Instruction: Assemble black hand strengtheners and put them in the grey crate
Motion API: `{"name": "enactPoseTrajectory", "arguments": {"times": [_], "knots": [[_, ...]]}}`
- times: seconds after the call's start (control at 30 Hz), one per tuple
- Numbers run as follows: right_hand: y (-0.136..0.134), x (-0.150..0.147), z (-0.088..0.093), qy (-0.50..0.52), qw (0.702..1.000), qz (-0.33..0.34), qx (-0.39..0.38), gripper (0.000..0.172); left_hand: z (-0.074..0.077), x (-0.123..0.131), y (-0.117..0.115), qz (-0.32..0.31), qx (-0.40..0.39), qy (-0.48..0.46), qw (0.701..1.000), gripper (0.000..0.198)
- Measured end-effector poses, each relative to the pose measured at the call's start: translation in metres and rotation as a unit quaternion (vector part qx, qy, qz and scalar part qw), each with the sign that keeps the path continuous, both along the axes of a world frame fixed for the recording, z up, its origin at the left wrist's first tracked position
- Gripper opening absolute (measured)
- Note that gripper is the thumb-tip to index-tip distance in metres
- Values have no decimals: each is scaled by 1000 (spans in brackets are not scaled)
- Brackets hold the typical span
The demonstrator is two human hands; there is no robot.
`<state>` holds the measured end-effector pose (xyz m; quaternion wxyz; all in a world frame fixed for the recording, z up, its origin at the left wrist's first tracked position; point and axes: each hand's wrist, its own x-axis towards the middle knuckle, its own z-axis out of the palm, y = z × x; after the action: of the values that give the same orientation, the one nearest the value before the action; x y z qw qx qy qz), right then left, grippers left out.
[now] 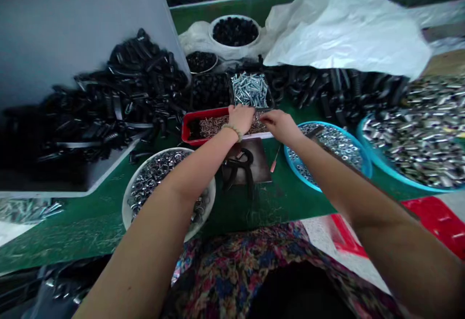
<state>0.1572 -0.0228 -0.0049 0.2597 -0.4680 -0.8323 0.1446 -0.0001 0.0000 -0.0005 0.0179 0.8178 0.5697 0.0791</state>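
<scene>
My left hand [241, 117] reaches over a red tray [186, 128] of small copper-coloured screws or rivets [212, 126], its fingers bent down and together, the tips hidden. Beside it, my right hand [280, 124] is pinched at the tray's right end; whatever is between its fingertips is too small to make out. Just behind the hands stands a dark box of silver screws [250, 90]. In front of the tray, a black curved clamp-like part [241, 164] lies on a dark metal plate [260, 161]. A thin tool with a pinkish handle [273, 166] rests beside the plate.
At left, a white bowl [127, 203] holds metal rings, below a large grey bin [90, 14] heaped with black parts [134, 91]. Blue basins [366, 161] of small metal pieces stand at right. White plastic sheeting [348, 28] and bowls of black pieces [235, 32] are behind.
</scene>
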Motion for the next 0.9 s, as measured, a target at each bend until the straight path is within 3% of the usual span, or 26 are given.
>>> {"name": "enactPoseTrajectory", "arguments": {"times": [0.13, 0.27, 0.37, 0.53, 0.7, 0.9], "knots": [[-45, -15, -5, 72, 990, 79, -91, 21, -2, 1, 1, -18, -11, 17, 1000, 24], [-63, -32, -14, 77, 984, 64, -149, 9, -4, 3, 3, -30, 2, 14, 999, 24], [-63, -37, -22, 29, 992, 65, -104, 6, -4, 3, 2, -16, 8, 3, 1000, 27], [-63, -40, -28, -101, 991, 82, -15, 15, -3, 2, -4, -46, 4, 17, 999, 24], [-66, -44, -28, -148, 985, 91, 11, 21, -3, 6, -5, -46, 1, 4, 999, 23], [-72, -37, -33, -171, 967, 151, 115, 27, 21, 8, -16, -39, -42, 1, 998, 36]]}}
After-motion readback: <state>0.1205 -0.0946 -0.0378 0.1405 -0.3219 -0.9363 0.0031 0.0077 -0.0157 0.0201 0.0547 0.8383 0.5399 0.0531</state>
